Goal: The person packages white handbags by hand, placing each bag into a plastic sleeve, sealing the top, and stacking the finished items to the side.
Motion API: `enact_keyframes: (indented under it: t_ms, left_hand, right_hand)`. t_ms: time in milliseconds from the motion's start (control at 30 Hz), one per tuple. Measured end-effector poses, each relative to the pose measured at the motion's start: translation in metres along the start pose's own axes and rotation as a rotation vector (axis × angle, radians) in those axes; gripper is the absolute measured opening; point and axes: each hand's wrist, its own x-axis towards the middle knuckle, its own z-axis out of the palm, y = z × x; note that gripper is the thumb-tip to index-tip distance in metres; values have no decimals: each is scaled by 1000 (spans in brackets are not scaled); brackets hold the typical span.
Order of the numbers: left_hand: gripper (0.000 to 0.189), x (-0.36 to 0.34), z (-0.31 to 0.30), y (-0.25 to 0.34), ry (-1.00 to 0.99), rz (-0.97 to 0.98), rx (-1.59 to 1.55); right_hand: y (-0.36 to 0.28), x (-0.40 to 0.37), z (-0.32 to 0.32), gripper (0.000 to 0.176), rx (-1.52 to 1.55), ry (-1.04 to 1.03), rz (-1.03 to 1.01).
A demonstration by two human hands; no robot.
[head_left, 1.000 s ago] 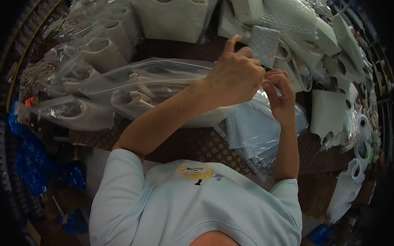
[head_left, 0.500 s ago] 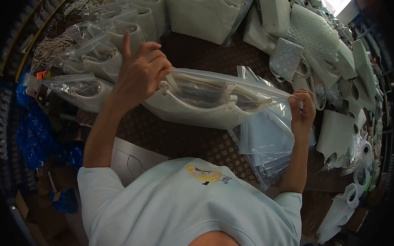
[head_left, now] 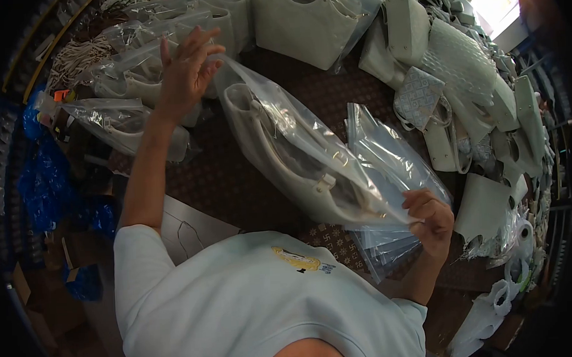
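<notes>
Stretching slantwise over the brown patterned tabletop, a clear plastic bag with a cream handbag inside runs from 11 o'clock down to 4 o'clock. The right hand has its grip clamped on the bag's lower corner at 4 o'clock. The left hand, at 11 o'clock, has its grip apart, fingers spread just beside the bag's upper end. Empty clear bags lie at 3 o'clock, and more bagged handbags at 10 o'clock.

Left hand splayed, right hand pinched
</notes>
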Motion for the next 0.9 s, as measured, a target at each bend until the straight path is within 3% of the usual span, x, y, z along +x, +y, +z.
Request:
enact_keyframes:
  t_ms: [33,100,167,233,300,367,433,500,533,600,633,733,867,900]
  left_hand:
    - [30,-5,13,3,139,-134,-167]
    - [53,-34,42,7,338,-275,-626]
    - [55,-42,50,25,330,-304,-703]
    - [58,-54,59,71,304,-373,-850]
    - [61,-59,72,105,280,-453,-994]
    - [64,-57,85,120,269,-526,-1140]
    - [68,-54,98,118,253,-606,-1287]
    - [71,-56,110,116,224,-680,-1441]
    - [71,-50,110,113,230,-683,-1445]
    - [67,-30,112,100,191,-376,-842]
    - [67,-23,110,101,194,-376,-848]
    - [64,-7,103,108,189,-327,-721]
    - [66,0,95,93,295,-269,-710]
    - [63,9,83,76,282,-102,-627]
  right_hand:
    - [6,-1,4,18,207,-145,-41]
    - [55,-10,14,38,464,79,142]
    - [120,-4,41,57,375,363,508]
    - [198,-9,75,67,507,291,828]
    - [186,22,127,70,464,218,1120]
    - [231,30,174,76,934,36,967]
    - [189,20,156,76,932,-5,933]
    - [185,159,180,75,953,-45,862]
    - [159,142,167,75,963,-59,828]
    - [119,154,157,75,982,-77,757]
    - [97,161,158,75,975,-76,758]
    - [72,173,174,86,756,-45,329]
    - [62,170,162,86,562,-113,195]
    - [49,170,155,75,148,-78,144]
